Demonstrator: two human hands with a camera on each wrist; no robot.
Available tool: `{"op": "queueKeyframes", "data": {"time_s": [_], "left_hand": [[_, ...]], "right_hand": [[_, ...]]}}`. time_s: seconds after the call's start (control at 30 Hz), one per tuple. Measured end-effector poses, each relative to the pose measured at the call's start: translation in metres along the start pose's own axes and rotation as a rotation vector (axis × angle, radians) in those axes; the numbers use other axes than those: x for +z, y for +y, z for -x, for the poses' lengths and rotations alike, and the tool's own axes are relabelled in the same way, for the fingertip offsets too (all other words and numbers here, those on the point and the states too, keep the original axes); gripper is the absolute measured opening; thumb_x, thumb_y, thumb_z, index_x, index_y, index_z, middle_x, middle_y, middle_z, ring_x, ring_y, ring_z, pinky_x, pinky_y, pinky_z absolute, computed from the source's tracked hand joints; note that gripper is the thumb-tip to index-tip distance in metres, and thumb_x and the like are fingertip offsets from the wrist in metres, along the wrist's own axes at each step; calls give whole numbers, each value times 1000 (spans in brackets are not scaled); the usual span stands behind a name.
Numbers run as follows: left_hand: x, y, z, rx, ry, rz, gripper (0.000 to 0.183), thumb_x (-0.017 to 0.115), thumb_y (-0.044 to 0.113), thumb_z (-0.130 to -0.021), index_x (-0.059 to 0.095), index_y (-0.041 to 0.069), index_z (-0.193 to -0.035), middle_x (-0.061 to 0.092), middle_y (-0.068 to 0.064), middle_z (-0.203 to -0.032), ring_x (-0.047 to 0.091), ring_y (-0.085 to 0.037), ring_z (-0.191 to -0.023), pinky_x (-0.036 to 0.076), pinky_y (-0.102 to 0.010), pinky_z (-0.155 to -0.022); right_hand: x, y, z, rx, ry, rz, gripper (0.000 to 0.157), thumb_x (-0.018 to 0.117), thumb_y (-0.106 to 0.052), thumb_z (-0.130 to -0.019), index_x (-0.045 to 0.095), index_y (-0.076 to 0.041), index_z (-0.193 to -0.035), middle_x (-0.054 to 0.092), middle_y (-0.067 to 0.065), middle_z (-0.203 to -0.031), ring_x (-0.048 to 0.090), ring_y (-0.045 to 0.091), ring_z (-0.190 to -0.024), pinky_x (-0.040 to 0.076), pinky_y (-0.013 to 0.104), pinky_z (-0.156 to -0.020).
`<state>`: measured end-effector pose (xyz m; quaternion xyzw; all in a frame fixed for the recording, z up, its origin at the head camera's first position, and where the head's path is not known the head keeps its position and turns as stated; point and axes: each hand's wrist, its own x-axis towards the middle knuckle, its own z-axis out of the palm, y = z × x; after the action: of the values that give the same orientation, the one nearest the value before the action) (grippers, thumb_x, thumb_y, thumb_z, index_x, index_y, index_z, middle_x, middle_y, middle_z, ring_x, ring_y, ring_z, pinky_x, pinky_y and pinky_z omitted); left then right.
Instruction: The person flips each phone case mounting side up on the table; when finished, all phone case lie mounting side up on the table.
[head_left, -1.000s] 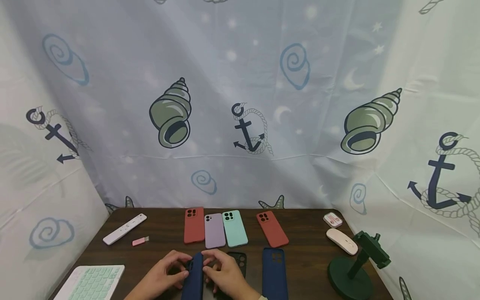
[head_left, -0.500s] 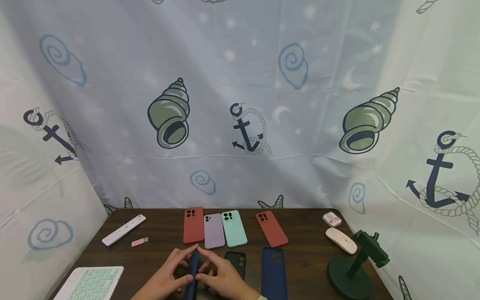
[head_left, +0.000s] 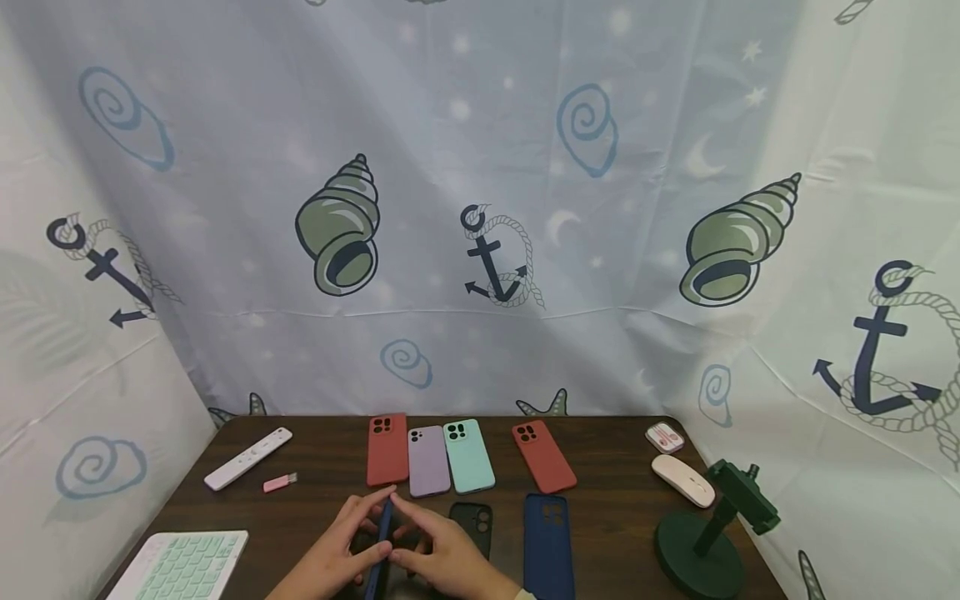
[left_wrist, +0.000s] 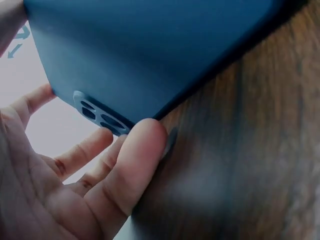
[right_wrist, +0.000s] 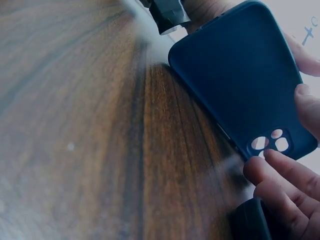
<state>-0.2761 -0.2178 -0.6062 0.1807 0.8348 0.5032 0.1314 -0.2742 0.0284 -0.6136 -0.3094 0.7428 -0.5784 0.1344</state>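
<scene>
Both hands hold a dark blue phone case (head_left: pixel 383 533) up on its long edge over the table. On its left side, my left hand (head_left: pixel 330 550) grips with the thumb on the near edge and the index finger at the top. My right hand (head_left: pixel 444 550) mirrors this from the right. In the left wrist view the case (left_wrist: pixel 135 60) shows its smooth outer back and camera cutouts near my thumb. The right wrist view shows the hollow inside of the case (right_wrist: pixel 235 75), with my right fingers (right_wrist: pixel 285 175) at the cutouts.
Beside the right hand lie a black case (head_left: pixel 474 525) and another blue case (head_left: pixel 547 542). Red (head_left: pixel 387 458), purple (head_left: pixel 429 467), mint (head_left: pixel 469 462) and second red (head_left: pixel 547 462) cases lie behind. A keyboard (head_left: pixel 183 567) stands left; a mouse (head_left: pixel 682 481) and green stand (head_left: pixel 701 554) right.
The blue case has turned from showing its broad face to nearly edge-on. Both index fingers have come together at its top, and both thumbs have moved onto its near edge.
</scene>
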Motion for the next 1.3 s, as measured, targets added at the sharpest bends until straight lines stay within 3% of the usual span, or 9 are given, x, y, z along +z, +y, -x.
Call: {"op": "queueKeyframes", "data": {"time_s": [0.13,0.27,0.4,0.53,0.7,0.87,1.03,1.13,1.3], "left_hand": [[-3,-1,1,3,-47,60,65,55,24,-105,22,33,-160,44,-16,-116,56,-13,-82,57,-40,-56],[-9,-2,2,25,-109,157,63,47,19,-108,14,27,-162,49,-15,-103,54,-9,-62,57,-41,-57],[-14,-7,2,67,-142,211,63,43,15,-109,9,20,-162,58,-13,-98,55,-9,-62,55,-37,-55],[-17,-11,2,83,-178,251,61,41,14,-109,7,18,-160,66,-16,-102,54,-8,-61,52,-32,-54],[-20,-15,1,77,-218,325,58,40,15,-110,9,15,-159,67,-15,-107,63,-12,-73,56,-33,-60],[-24,-16,2,113,-242,405,57,39,12,-110,10,8,-159,57,-9,-102,66,-16,-88,58,-34,-68],[-26,-17,3,84,-202,400,57,42,15,-109,15,6,-159,50,-5,-102,60,-9,-81,57,-30,-67],[-26,-19,2,57,-178,386,56,44,16,-109,19,7,-159,51,-7,-106,62,-10,-84,59,-33,-68],[-30,-23,3,32,-161,384,56,49,14,-107,27,7,-158,50,-24,-125,67,-16,-93,61,-38,-70]], "right_hand": [[0,1,-1,-3,18,50,73,66,-36,-99,28,-34,-160,68,6,-126,64,0,-68,55,25,-57],[1,2,-2,-47,60,212,52,65,-33,-100,50,-24,-148,70,-1,-114,62,-6,-77,52,18,-66],[2,2,-1,-120,55,397,34,65,-29,-100,64,-22,-133,68,-9,-105,59,-10,-87,49,13,-71],[3,2,-1,-161,41,482,29,65,-27,-100,68,-22,-128,68,-9,-105,59,-11,-91,49,11,-73],[3,1,-1,-104,62,426,24,67,-23,-98,72,-23,-122,68,-13,-99,58,-11,-83,49,13,-69],[3,-3,0,3,70,226,21,68,-16,-98,75,-15,-117,65,-9,-93,61,-4,-63,53,19,-52],[4,-6,1,104,108,46,18,68,-12,-96,77,-10,-112,62,-5,-89,65,7,-58,55,26,-48],[4,-4,0,142,139,-3,18,69,-12,-96,77,-10,-111,62,-4,-88,66,10,-58,55,28,-48],[3,-3,-1,197,179,-75,17,69,-12,-95,77,-10,-110,63,-1,-89,67,14,-55,56,31,-48]]}}
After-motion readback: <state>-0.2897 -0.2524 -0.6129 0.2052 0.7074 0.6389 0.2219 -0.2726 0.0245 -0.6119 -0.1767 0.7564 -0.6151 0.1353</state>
